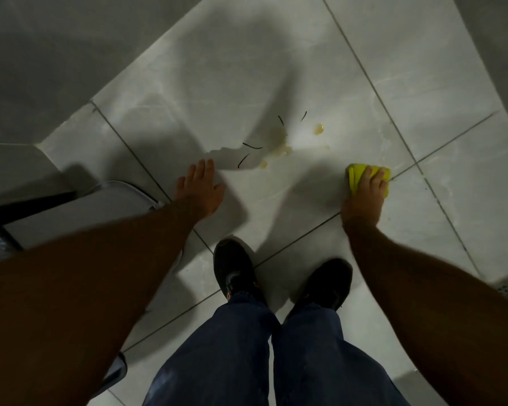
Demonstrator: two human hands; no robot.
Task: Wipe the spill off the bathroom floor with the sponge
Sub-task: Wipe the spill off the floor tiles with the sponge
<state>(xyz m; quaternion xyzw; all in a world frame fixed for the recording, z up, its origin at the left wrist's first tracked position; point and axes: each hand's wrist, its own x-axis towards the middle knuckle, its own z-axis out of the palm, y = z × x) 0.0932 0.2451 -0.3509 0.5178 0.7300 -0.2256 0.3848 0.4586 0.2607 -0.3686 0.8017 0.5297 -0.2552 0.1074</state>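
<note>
A person crouches over a tiled bathroom floor [305, 54], right hand [364, 194] clamped on a yellow sponge [357, 174] pressed to the tile, right of a yellowish spill [279, 142]. The left hand [200, 189] lies flat, fingers spread and empty. The wipe would go best sweeping leftward from the outlying droplet [319, 129], gathering liquid inward rather than smearing it.

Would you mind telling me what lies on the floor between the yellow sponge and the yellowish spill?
In the head view, only bare pale tile lies between the sponge, gripped by the right hand, and the spill.
</note>
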